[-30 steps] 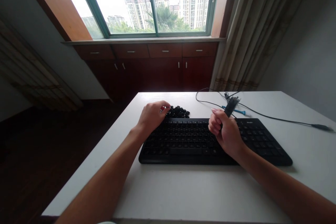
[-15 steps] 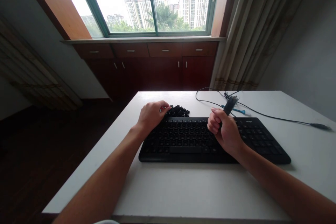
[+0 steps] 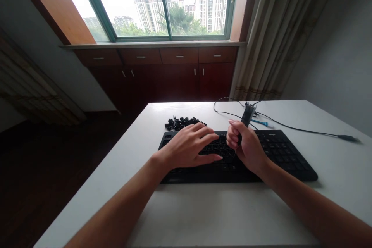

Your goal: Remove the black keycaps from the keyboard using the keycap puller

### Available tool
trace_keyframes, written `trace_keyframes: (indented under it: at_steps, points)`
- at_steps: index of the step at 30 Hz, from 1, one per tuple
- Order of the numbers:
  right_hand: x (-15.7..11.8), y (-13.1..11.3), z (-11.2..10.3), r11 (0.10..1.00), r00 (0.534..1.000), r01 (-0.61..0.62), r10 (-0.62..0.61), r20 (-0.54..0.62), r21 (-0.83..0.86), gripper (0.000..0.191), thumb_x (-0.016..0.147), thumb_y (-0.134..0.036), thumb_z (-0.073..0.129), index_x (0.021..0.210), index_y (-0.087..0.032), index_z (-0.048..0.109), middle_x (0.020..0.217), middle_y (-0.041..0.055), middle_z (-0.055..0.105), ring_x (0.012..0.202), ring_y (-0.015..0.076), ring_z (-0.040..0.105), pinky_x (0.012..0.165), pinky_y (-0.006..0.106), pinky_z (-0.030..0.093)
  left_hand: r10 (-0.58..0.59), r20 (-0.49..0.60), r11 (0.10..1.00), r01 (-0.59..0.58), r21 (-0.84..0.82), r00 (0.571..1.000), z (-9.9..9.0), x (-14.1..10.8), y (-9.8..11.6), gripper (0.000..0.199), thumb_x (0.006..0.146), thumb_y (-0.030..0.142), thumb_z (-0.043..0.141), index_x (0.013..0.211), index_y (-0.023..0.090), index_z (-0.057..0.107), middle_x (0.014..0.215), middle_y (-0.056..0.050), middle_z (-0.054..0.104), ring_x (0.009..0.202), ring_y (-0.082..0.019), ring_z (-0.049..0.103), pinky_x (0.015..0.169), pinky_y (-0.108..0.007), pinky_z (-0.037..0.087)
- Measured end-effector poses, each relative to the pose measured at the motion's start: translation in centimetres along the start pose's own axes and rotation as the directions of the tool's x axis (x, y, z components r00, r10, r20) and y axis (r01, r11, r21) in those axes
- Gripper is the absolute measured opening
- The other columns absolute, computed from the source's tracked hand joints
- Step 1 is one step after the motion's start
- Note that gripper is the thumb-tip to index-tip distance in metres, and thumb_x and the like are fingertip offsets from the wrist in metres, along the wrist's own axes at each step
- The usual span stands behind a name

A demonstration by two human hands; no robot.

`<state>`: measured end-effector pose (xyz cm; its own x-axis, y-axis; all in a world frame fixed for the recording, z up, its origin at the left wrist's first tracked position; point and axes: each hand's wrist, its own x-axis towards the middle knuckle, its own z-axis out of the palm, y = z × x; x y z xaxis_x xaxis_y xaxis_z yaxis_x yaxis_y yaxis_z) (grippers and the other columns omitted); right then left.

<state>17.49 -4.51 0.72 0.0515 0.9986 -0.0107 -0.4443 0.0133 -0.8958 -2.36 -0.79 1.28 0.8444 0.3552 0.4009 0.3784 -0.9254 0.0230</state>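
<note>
Head view: spreads the left hand (image 3: 190,145) over the black keyboard (image 3: 286,153) on the white bench (image 3: 221,213), toward its nine o'clock, fingers apart; cannot tell whether touching. Grips a dark brush-like tool (image 3: 248,114) in the right hand (image 3: 247,143), fingers clamped around it. Shows small black pieces (image 3: 184,123) heaped at the keyboard's eleven o'clock, a blue stick (image 3: 260,123) and cable (image 3: 302,130) toward one.

Parts of the black keyboard (image 3: 286,155) are covered by the left hand (image 3: 190,145) and right hand (image 3: 245,145), by which the lower end of the dark tool (image 3: 248,114) is also hidden. The window (image 3: 145,11) is cropped at the top.
</note>
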Motion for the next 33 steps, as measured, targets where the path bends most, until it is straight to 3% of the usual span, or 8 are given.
trace_keyframes:
  at_steps: [5, 10, 15, 24, 33]
  points:
    - [0.1, -0.2, -0.5, 0.994, 1.000, 0.023, -0.023, 0.001, -0.102, 0.042, 0.086, -0.038, 0.069, 0.058, -0.021, 0.043, 0.052, -0.0052, 0.039, 0.046, 0.0093, 0.035, 0.045, 0.025, 0.029, 0.107, 0.077, 0.992, -0.101, -0.076, 0.991, 0.4, 0.5, 1.9, 0.052, 0.100, 0.059, 0.052, 0.125, 0.015, 0.064, 0.117, -0.013, 0.071, 0.109, -0.028, 0.064, 0.096, -0.043, 0.052]
    - [-0.1, -0.1, -0.6, 0.990, 1.000, -0.001, 0.003, 0.015, -0.142, 0.041, 0.089, -0.038, 0.067, 0.060, -0.021, 0.042, 0.053, -0.0056, 0.039, 0.046, 0.0089, 0.036, 0.045, 0.024, 0.030, 0.108, 0.044, 0.987, -0.102, -0.120, 0.993, 0.4, 0.8, 3.2, 0.040, 0.101, 0.050, 0.055, 0.116, 0.016, 0.068, 0.108, -0.009, 0.075, 0.101, -0.024, 0.066, 0.091, -0.039, 0.052]
    - [-0.3, 0.1, -0.3, 0.991, 1.000, -0.024, 0.025, 0.006, -0.130, 0.042, 0.087, -0.039, 0.068, 0.060, -0.021, 0.041, 0.053, -0.0068, 0.036, 0.045, 0.0078, 0.031, 0.043, 0.024, 0.026, 0.116, 0.000, 0.980, -0.114, -0.165, 0.993, 1.1, 0.9, 3.8, 0.030, 0.098, 0.048, 0.062, 0.094, 0.020, 0.071, 0.105, -0.006, 0.077, 0.101, -0.024, 0.068, 0.091, -0.037, 0.053]
    - [-0.3, 0.2, 0.0, 0.994, 0.999, -0.044, 0.044, -0.004, -0.096, 0.043, 0.085, -0.039, 0.070, 0.059, -0.022, 0.040, 0.052, -0.0074, 0.033, 0.045, 0.0078, 0.029, 0.043, 0.024, 0.025, -0.088, -0.088, 0.924, 0.048, -0.378, 0.992, 2.3, 1.1, 4.2, 0.036, 0.092, 0.044, 0.070, 0.066, 0.020, 0.064, 0.082, -0.004, 0.077, 0.078, -0.019, 0.071, 0.080, -0.034, 0.058]
    - [-0.9, 0.3, 0.4, 0.989, 0.999, -0.043, 0.040, -0.021, -0.141, 0.043, 0.084, -0.041, 0.071, 0.060, -0.022, 0.041, 0.051, -0.0080, 0.035, 0.044, 0.0078, 0.029, 0.041, 0.023, 0.028, -0.204, -0.069, 0.871, 0.149, -0.468, 0.977, 2.7, 1.2, 4.1, 0.036, 0.092, 0.040, 0.070, 0.063, 0.020, 0.064, 0.075, -0.004, 0.074, 0.072, -0.018, 0.071, 0.074, -0.032, 0.060]
